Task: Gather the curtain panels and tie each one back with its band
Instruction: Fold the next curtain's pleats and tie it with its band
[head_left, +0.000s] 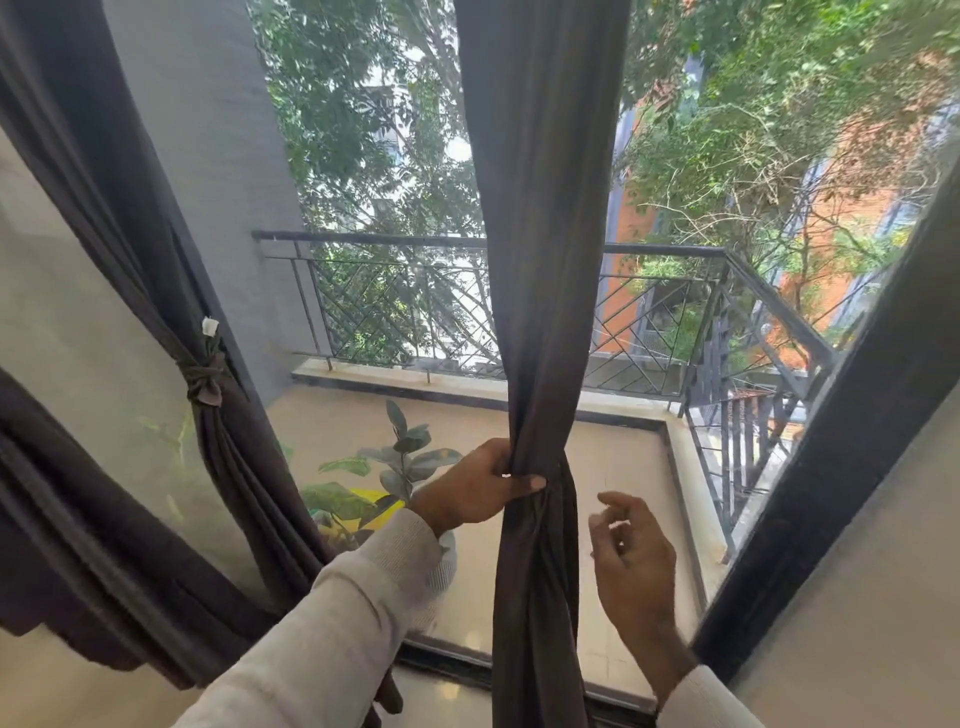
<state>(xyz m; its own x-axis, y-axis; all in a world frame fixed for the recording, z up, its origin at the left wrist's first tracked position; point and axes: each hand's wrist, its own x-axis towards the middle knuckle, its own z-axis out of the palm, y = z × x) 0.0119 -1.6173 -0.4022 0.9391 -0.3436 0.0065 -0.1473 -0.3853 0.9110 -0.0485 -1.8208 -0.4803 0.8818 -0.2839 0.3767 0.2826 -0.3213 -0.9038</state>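
Looking at where this stands, I'd call it about halfway: the left curtain (156, 291) is already bunched and cinched with its band (203, 378), knotted near a small white hook or tag (210, 326) on the wall side, so that one reads as done. The middle curtain (540, 312) hangs straight down in front of the glass, and it's gathered but not tied yet. The left hand (480, 488) has its fingers wrapped tight around the bunch at about waist height, thumb pressed across the front, squeezing the folds into a narrow rope. The right hand (631, 551) is just beside it on the right, not touching the cloth, fingers loosely curled and slightly spread like it's about to reach in. There's a darker strip (563, 486) running down the right edge of the bunch below the grip that could be the band, but I honestly can't tell if it's that or just a fold. So what's left, by my guess: get the band around the bunch and knot it. Nothing much blocks the hands. Behind the glass there's a plant (400, 457) on the balcony floor and a railing (675, 312) further out, both outside and out of the way. The dark frame (831, 467) sits to the right, near but clear of the right hand.
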